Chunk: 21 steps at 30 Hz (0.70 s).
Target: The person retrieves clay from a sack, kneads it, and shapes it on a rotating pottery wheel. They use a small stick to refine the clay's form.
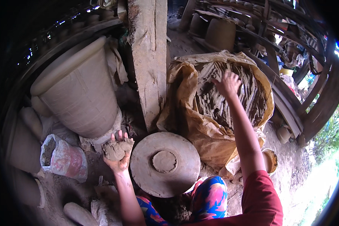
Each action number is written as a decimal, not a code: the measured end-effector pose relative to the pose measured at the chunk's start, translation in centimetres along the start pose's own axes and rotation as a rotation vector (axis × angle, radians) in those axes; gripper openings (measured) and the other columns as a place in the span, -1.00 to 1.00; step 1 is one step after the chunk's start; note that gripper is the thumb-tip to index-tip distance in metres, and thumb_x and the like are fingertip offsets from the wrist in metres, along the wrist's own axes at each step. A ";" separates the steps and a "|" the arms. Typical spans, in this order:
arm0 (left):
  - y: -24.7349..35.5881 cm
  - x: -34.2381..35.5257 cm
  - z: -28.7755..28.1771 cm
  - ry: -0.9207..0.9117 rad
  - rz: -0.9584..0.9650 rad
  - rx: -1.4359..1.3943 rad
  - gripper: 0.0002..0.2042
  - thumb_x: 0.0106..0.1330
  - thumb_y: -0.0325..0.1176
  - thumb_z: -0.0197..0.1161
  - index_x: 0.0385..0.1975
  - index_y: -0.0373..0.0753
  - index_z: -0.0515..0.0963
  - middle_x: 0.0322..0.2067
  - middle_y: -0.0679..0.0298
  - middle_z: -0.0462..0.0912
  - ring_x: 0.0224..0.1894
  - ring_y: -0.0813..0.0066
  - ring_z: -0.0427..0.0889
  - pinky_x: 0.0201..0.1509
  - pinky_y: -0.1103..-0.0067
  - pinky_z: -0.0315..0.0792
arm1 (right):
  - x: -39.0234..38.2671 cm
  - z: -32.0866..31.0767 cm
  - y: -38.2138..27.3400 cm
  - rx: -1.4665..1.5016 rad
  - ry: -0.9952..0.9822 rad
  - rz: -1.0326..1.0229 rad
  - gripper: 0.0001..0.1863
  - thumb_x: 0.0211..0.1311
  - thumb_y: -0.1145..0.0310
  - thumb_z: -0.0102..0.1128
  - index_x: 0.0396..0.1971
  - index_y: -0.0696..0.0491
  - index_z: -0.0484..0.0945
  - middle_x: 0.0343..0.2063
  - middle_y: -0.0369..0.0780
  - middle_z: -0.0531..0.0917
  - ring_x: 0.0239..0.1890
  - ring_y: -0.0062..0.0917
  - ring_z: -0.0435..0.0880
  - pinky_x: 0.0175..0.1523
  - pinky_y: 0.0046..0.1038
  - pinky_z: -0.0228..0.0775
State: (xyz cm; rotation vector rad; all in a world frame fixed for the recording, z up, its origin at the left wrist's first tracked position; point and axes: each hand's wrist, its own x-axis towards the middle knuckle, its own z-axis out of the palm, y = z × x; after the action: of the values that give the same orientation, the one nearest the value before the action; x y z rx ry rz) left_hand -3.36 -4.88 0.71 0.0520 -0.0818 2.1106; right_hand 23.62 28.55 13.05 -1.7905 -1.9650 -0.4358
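A rough lump of grey clay [116, 150] rests in my left hand [120, 165], palm up with the fingers curled around it. That hand is just left of a round potter's wheel [182, 150], which carries a flat clay disc [164, 161] at its centre. My right arm stretches forward over a large tan plastic sack [188, 84]. Its mouth is folded back around a mass of ridged, wet-looking clay [211, 107]. Against the upper part of this clay lies my right hand [228, 84], thumb and fingers apart, with nothing visible in its grasp.
A wooden post [148, 56] rises beyond the wheel. A big clay pot [81, 90] stands to its left, behind a small printed sack [66, 160]. Near my right elbow sits a yellowish bucket [269, 160]. Slanting planks [286, 105] line the right side.
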 end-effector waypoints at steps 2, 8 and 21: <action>0.0 0.0 0.0 0.007 0.002 0.002 -0.48 0.17 0.03 -0.23 0.05 -0.16 0.21 0.04 -0.03 0.24 0.09 -0.07 0.17 0.16 0.07 -0.08 | -0.4 1.0 -2.5 0.018 -0.118 -0.229 -0.31 0.02 -0.15 -0.09 -0.02 0.14 0.26 -0.04 -0.09 0.30 0.05 -0.29 0.15 0.03 -0.26 0.07; 0.0 -0.1 0.2 0.035 0.050 0.063 -0.50 0.19 -0.03 -0.27 0.11 -0.10 0.09 0.09 -0.01 0.15 0.14 -0.02 0.11 0.19 0.08 -0.17 | -4.1 8.0 -10.2 -0.019 -0.154 -0.400 -0.51 -0.02 0.32 -0.11 0.00 0.10 0.24 -0.02 -0.17 0.31 0.04 -0.32 0.16 0.03 -0.23 -0.03; 0.6 -0.1 -0.3 -0.130 0.009 0.113 -0.52 0.19 -0.07 -0.21 0.05 -0.23 0.18 0.08 -0.01 0.17 0.14 0.02 0.12 0.21 0.12 -0.15 | -6.1 2.1 -8.4 0.157 -0.129 -0.383 -0.37 -0.04 -0.18 -0.08 -0.02 -0.09 0.31 -0.06 -0.25 0.38 0.05 -0.37 0.19 0.11 -0.07 -0.11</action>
State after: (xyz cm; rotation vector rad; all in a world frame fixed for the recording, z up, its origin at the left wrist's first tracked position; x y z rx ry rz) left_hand -3.84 -5.20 0.34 0.2575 -0.0399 2.1176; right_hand 15.40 23.56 8.63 -1.3779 -2.3699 -0.2797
